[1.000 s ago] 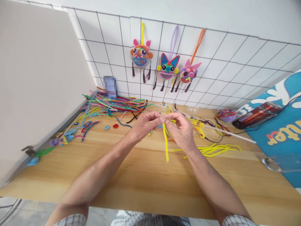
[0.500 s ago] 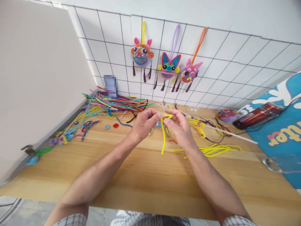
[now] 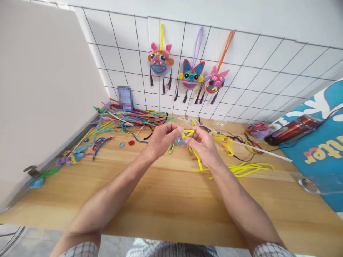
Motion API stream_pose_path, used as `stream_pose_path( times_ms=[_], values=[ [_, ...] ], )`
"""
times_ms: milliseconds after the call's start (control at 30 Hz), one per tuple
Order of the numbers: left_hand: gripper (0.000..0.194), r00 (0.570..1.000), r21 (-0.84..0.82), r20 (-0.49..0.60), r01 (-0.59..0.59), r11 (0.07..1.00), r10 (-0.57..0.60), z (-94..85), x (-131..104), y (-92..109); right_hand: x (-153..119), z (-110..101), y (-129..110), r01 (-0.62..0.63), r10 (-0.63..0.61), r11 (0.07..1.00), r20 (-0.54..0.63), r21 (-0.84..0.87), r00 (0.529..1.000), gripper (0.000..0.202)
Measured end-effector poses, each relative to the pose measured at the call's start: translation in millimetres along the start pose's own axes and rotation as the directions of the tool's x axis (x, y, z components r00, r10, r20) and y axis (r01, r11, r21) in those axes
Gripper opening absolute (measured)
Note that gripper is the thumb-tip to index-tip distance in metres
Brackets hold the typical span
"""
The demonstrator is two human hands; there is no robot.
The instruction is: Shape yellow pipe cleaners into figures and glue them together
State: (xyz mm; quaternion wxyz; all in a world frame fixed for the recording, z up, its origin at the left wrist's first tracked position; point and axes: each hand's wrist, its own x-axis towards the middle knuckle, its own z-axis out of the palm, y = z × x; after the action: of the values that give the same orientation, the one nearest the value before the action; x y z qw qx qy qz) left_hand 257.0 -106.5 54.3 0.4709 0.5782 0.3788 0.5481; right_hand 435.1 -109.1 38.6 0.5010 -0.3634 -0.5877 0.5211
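Note:
A yellow pipe cleaner (image 3: 197,157) is bent into a small closed loop at its top, and its tail hangs down to the right. My left hand (image 3: 165,138) pinches the left corner of the loop between thumb and fingers. On the loop's right side, my right hand (image 3: 201,142) grips the same pipe cleaner, its fingers partly hiding the bend. Just beneath the hands lies a clear bluish round piece (image 3: 180,141), partly covered. A short yellow-green striped piece (image 3: 171,148) rests beside it on the wooden table (image 3: 160,200).
Many coloured pipe cleaners (image 3: 139,116) lie at the back left. A yellow glue gun (image 3: 227,145) and loose yellow pipe cleaners (image 3: 249,170) are on the right. Decorated masks (image 3: 191,75) hang on the wall grid. A red bottle (image 3: 293,130) lies at the far right.
The pipe cleaner's open bend has become a closed triangular loop. Its long tail has swung from straight down between the hands to the right, below my right hand.

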Motion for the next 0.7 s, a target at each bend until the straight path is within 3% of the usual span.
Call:
stream_pose_path(
  times_ms=[167,500,700],
  values=[
    [0.048,1.0,-0.012,-0.01,0.001,1.0,-0.001,0.5,-0.9,-4.2,1.4,-0.6,0.7,-0.03,0.03,0.999,0.0,-0.036,1.0,0.017],
    [0.043,0.995,-0.064,0.097,0.033,0.997,-0.027,-3.2,0.5,-2.6,1.3,1.3,-3.5,-0.044,0.042,0.999,-0.046,-0.029,0.998,0.016],
    [0.043,1.0,-0.056,0.01,-0.016,0.998,0.017,1.5,-0.4,-3.6,2.8,1.8,2.5,-0.029,0.03,0.999,-0.012,0.015,0.999,0.022]
  ],
)
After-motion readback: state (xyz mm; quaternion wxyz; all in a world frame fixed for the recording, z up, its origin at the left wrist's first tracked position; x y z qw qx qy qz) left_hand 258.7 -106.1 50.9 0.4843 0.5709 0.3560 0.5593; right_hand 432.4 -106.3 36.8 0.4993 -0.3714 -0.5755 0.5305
